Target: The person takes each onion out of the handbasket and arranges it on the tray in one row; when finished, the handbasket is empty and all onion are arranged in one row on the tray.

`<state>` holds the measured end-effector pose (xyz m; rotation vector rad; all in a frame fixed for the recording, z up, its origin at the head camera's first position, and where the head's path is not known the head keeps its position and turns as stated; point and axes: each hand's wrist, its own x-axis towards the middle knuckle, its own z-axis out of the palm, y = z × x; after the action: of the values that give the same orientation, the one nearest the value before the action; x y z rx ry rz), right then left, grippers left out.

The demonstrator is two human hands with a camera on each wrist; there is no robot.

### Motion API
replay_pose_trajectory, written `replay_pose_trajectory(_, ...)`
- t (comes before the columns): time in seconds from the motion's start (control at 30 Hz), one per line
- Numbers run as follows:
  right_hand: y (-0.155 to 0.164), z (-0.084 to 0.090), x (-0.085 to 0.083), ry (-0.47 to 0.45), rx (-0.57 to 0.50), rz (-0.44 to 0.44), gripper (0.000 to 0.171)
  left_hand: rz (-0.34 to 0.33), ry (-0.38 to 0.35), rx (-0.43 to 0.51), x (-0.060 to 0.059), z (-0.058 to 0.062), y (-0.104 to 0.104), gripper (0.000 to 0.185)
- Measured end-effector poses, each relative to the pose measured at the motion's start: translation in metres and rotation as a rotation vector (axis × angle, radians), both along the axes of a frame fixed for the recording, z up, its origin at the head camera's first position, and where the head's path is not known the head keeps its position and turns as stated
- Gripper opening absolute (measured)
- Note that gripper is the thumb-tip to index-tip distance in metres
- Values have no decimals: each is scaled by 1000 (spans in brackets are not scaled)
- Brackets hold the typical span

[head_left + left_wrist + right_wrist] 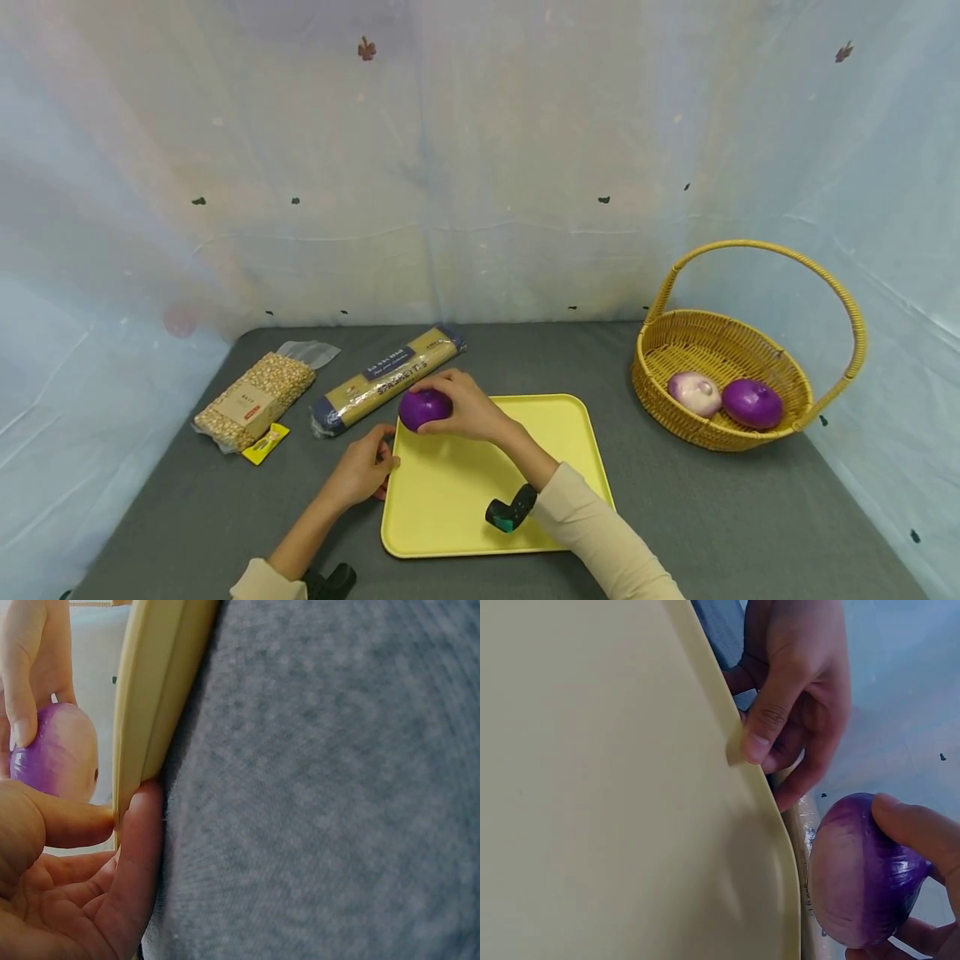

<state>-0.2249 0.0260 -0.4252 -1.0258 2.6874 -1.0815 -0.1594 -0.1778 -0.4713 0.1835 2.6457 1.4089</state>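
A purple onion [424, 409] with a paler underside is gripped between the thumb and fingers of my right hand [467, 407], above the far left corner of the yellow tray [480, 475]. In the right wrist view the onion [866, 870] shows beyond the tray's rim. My left hand [363, 467] pinches the tray's left rim, thumb over the edge and fingers beneath, as the left wrist view shows with the tray edge [154, 690] between them.
A wicker basket [648, 396] with a tall handle stands at the right, holding a pale onion [694, 394] and a purple onion [752, 404]. Behind the tray lies a spaghetti pack [390, 379]. Farther left are a bag of beans [258, 400] and a small yellow packet [266, 443].
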Motion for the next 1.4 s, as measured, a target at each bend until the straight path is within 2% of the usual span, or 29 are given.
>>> replay_pose_trajectory(0.7, -7, -11, 2, -31, 55, 6, 53, 9, 7, -5, 2, -2, 1, 39)
replay_pose_trajectory(1.4, -9, -13, 3, -28, 78, 18, 52, 0, 14, 6, 0, -1, -1, 40)
